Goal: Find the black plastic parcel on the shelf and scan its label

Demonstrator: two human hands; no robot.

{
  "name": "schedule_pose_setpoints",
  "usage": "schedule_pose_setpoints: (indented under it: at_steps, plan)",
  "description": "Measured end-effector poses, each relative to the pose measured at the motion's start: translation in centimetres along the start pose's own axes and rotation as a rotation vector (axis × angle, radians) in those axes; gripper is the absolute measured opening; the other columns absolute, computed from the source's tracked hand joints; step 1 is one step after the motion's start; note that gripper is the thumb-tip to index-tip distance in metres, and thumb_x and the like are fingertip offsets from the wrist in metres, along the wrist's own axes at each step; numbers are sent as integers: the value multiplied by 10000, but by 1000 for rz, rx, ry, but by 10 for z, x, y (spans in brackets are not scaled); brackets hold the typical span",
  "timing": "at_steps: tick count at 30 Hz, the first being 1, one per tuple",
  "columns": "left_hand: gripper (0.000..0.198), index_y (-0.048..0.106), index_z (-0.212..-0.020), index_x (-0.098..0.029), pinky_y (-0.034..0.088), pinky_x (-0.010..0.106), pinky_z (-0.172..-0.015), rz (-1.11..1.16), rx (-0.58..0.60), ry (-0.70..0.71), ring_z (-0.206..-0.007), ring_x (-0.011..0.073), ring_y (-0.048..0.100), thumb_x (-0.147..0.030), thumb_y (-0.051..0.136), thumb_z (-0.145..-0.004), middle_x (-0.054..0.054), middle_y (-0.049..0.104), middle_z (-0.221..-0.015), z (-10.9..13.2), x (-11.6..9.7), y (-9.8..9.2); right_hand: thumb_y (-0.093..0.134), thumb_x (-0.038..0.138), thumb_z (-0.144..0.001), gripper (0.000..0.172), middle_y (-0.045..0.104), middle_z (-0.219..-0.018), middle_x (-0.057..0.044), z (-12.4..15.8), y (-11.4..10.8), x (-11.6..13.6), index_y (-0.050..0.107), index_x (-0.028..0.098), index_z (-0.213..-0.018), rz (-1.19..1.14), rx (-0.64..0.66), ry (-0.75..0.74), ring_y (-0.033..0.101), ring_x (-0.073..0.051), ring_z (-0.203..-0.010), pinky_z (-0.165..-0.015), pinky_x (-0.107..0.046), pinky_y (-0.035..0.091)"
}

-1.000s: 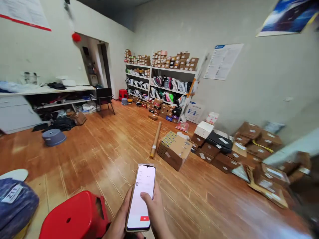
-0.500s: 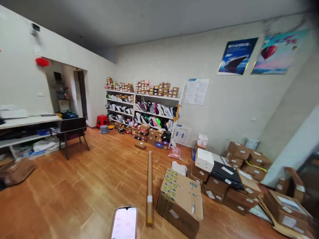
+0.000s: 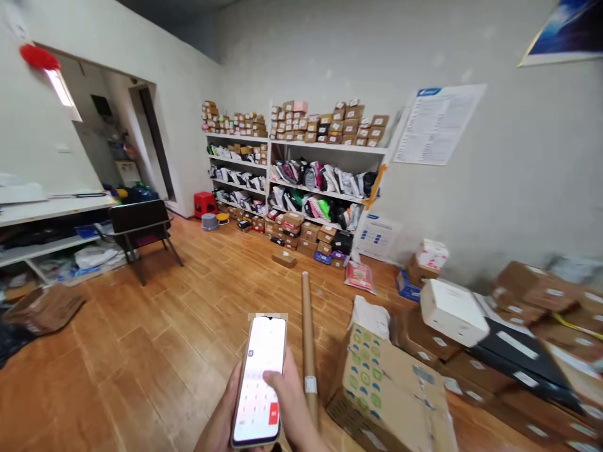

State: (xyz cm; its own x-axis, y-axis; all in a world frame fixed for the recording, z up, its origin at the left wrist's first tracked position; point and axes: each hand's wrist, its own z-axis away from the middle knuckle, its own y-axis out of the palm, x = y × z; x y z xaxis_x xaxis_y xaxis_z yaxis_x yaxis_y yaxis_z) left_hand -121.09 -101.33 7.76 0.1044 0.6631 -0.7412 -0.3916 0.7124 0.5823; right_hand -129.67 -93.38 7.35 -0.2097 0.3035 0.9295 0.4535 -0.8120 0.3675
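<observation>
A smartphone (image 3: pixel 260 383) with a lit white screen and a red button is held upright low in the middle of the view. My left hand (image 3: pixel 220 422) wraps the phone's left edge from below. My right hand (image 3: pixel 293 408) holds its right side, with the thumb resting on the screen. Just to the right of the phone a long cardboard tube (image 3: pixel 308 342) lies on the wooden floor.
A large printed carton (image 3: pixel 391 392) stands right of the tube, with stacked brown boxes (image 3: pixel 532 295) and a white box (image 3: pixel 453 312) beyond. White shelves (image 3: pixel 301 176) of shoes and small boxes line the far wall. A black chair (image 3: pixel 141 227) and a white desk (image 3: pixel 42 210) stand at left.
The view swung right and I walked forward towards the shelves and cartons. The red stool and blue bag at lower left left the view. The phone stays in both hands.
</observation>
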Motion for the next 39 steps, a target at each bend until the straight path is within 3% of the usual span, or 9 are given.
schedule_pose_setpoints:
  at_steps: [5,9,16,18,22,25,31,36,39]
  plan:
    - [770,371,-1350,-246,528,272,-537,-22,-102,44,-719,199,636,-613,569,-703,90,603,-1214,-78,-63,18,500,322,-666,439,648,-883,-19,-98,5,14,480,193,-1085,-76,144,79,576,-196,-794,-718,-317,452]
    - [648,429,-1313,-250,530,251,-532,-17,-126,90,-764,189,627,-577,519,-761,72,616,-1194,-140,-97,12,476,326,-696,393,643,-909,-20,-163,4,14,528,189,-1060,-59,205,105,565,-188,-830,-765,-311,441]
    - [800,222,-1411,-258,490,293,-471,-162,3,2,-618,184,607,-620,491,-749,145,539,-1269,-283,-153,-24,629,522,-682,489,628,-878,-48,-310,30,-1,498,170,-995,1,-36,55,551,-169,-717,-656,-295,428]
    - [800,236,-1410,-250,497,285,-489,-190,19,21,-715,209,622,-606,508,-748,149,486,-1327,-323,-174,-31,642,538,-675,499,613,-831,-35,-352,38,-2,503,169,-981,12,-108,14,543,-163,-698,-650,-291,423]
    - [700,380,-1345,-265,507,246,-522,-144,105,30,-1022,284,572,-600,519,-747,93,473,-1358,-390,-220,-29,526,483,-761,391,617,-812,-22,-419,38,6,542,182,-1010,-61,-55,-6,541,-172,-688,-646,-295,422]
    - [695,332,-1356,-240,513,253,-459,-147,172,-37,-904,264,620,-601,466,-778,110,576,-1230,-433,-247,-18,434,333,-779,334,639,-967,-46,-455,24,15,564,182,-1047,-23,-37,-43,558,-209,-879,-786,-316,421]
    - [711,158,-1410,-214,515,252,-408,-166,273,-187,-655,198,623,-559,391,-834,120,651,-1056,-516,-259,3,416,258,-794,352,635,-1060,-47,-518,-12,18,541,183,-1114,74,-178,2,562,-213,-928,-826,-323,414]
    - [810,72,-1436,-222,544,268,-427,-171,276,-224,-938,275,620,-584,431,-807,146,501,-1323,-588,-253,30,590,401,-752,434,664,-1017,-78,-579,-44,28,522,173,-1115,49,-247,-17,602,-239,-895,-782,-352,459]
    - [824,94,-1435,-239,537,255,-417,-164,284,-208,-1021,303,593,-573,480,-789,127,506,-1326,-633,-250,55,608,371,-740,412,675,-973,-78,-617,-73,45,541,180,-1099,103,-273,-59,609,-239,-861,-771,-364,478]
